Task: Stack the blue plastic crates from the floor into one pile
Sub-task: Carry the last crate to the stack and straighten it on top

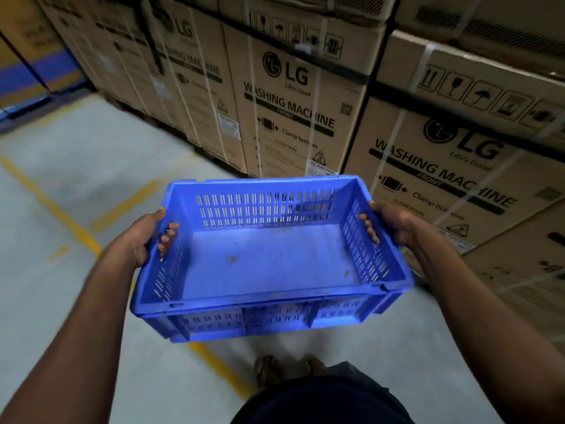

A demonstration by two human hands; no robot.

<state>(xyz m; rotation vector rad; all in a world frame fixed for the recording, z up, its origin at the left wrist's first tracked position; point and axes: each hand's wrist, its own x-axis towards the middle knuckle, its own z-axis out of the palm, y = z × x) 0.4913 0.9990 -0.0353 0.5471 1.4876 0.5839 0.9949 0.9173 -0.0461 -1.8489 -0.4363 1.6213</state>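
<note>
An empty blue plastic crate [269, 261] with slotted walls hangs in the air in front of me, above the floor and my feet. My left hand [146, 237] grips its left short wall, fingers curled over the rim into the inside. On the opposite short wall my right hand [388, 224] holds the rim the same way. The crate is roughly level, its open top facing me. No other crate and no pile is in view.
Tall cardboard washing-machine boxes [293, 108] form a wall ahead and to the right, strapped with white bands. The grey concrete floor [76, 166] with yellow lines [58, 212] opens to the left. Blue shelving [27, 84] stands at the far left.
</note>
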